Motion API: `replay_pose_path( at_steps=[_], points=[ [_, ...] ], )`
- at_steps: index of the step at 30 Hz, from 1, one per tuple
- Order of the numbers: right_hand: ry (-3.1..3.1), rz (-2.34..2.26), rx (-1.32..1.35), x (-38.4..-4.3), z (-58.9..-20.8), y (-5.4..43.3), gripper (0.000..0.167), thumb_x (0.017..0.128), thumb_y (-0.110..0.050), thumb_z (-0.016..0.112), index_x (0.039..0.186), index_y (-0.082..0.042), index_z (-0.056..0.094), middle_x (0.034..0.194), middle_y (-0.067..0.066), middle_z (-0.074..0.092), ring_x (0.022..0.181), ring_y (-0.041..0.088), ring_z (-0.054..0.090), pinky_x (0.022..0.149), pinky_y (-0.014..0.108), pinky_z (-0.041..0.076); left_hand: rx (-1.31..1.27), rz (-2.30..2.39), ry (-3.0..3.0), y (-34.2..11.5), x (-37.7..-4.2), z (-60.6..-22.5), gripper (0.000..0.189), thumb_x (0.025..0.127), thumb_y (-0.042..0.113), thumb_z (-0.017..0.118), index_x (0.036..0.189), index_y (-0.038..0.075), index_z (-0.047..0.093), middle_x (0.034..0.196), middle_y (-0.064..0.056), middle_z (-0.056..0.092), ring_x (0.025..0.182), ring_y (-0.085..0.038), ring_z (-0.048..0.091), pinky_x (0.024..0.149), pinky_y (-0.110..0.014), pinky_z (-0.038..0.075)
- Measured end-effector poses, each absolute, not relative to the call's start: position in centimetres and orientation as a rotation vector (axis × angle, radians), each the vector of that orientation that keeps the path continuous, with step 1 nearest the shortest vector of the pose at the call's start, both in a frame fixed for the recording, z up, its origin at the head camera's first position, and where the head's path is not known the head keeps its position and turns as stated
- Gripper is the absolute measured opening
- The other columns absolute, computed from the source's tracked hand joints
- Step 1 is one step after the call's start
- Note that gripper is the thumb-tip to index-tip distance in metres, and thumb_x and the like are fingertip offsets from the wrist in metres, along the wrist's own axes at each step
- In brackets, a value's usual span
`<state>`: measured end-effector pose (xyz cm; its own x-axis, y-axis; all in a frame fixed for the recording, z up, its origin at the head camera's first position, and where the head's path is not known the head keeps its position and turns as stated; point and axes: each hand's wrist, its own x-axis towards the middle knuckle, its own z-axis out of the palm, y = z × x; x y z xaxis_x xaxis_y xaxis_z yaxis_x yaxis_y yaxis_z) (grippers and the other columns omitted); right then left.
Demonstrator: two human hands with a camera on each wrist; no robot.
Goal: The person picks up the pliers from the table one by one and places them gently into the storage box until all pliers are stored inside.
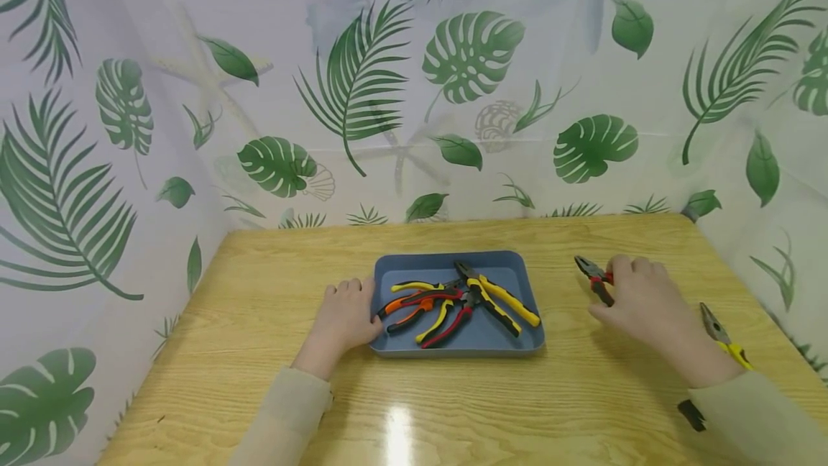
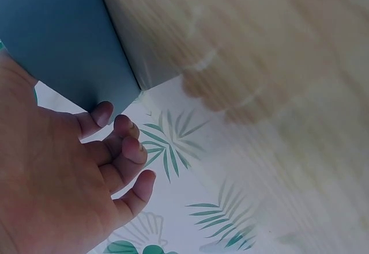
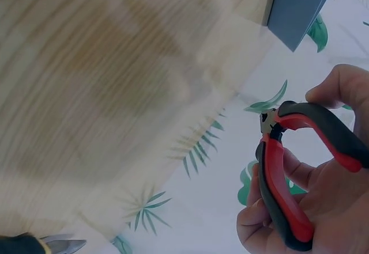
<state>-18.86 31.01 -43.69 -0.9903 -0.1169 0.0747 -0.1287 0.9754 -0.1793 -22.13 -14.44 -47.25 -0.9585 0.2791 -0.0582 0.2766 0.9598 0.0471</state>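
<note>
My left hand (image 1: pixel 343 316) grips the left side of a blue tray (image 1: pixel 453 352), its thumb overlapping the rim in the head view. In the left wrist view, the index fingertip is against the tray wall (image 2: pixel 63 41) and the other fingers are loosely bent. At the right, my right hand (image 1: pixel 637 304) holds red-and-black-handled combination pliers (image 1: pixel 594 275) with the head pointing away from me. Their handles (image 3: pixel 282 190) stand spread in the right wrist view. Several pliers lie crossed in the tray, among them yellow-and-black pliers (image 1: pixel 507 300), red-and-black ones (image 1: pixel 456 329) and orange-and-black ones (image 1: pixel 406 308).
Long-nose pliers (image 1: pixel 714 326) with yellow handles lie on the wooden table (image 1: pixel 272 257), beyond my right forearm and partly hidden by it. A leaf-patterned cloth (image 1: pixel 388 92) hangs behind the table and down both sides.
</note>
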Motion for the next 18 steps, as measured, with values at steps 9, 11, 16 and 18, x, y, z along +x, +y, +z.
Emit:
replay_pose_path(
  at_steps=[9, 11, 16, 18],
  points=[
    [-3.057, 0.305, 0.209, -19.3, -43.6, 30.0, 0.063, 0.087, -0.038, 0.079, 0.116, 0.01, 0.051, 0.095, 0.027, 0.055, 0.089, 0.047, 0.052, 0.069, 0.051, 0.045, 0.445, 0.033, 3.051, -14.4, -22.1, -47.2, 0.065, 0.096, 0.036, 0.07, 0.149, 0.005, 0.05, 0.135, -0.021, 0.064, 0.126, -0.038, 0.059, 0.104, -0.054, 0.045],
    [-3.059, 0.307, 0.211, -19.4, -43.6, 29.8, 0.063, 0.087, -0.038, 0.079, 0.117, 0.009, 0.051, 0.096, 0.027, 0.055, 0.089, 0.046, 0.051, 0.068, 0.05, 0.045, 0.448, 0.036, 3.052, -14.4, -22.2, -47.3, 0.065, 0.096, 0.036, 0.07, 0.149, 0.005, 0.051, 0.135, -0.021, 0.064, 0.126, -0.038, 0.06, 0.103, -0.054, 0.045],
    [-3.061, 0.308, 0.222, -19.3, -43.4, 29.2, 0.059, 0.087, -0.038, 0.078, 0.114, 0.007, 0.051, 0.098, 0.027, 0.055, 0.09, 0.045, 0.051, 0.069, 0.051, 0.045, 0.443, 0.042, 3.047, -14.4, -22.2, -47.3, 0.064, 0.096, 0.036, 0.07, 0.149, 0.005, 0.051, 0.135, -0.021, 0.064, 0.127, -0.038, 0.06, 0.104, -0.054, 0.045],
    [-3.062, 0.302, 0.23, -19.3, -43.3, 29.0, 0.058, 0.087, -0.038, 0.078, 0.113, 0.006, 0.051, 0.099, 0.027, 0.055, 0.091, 0.046, 0.051, 0.07, 0.051, 0.045, 0.442, 0.039, 3.046, -14.4, -22.2, -47.3, 0.064, 0.096, 0.036, 0.07, 0.148, 0.005, 0.051, 0.134, -0.02, 0.064, 0.126, -0.038, 0.06, 0.104, -0.054, 0.045]
  ],
)
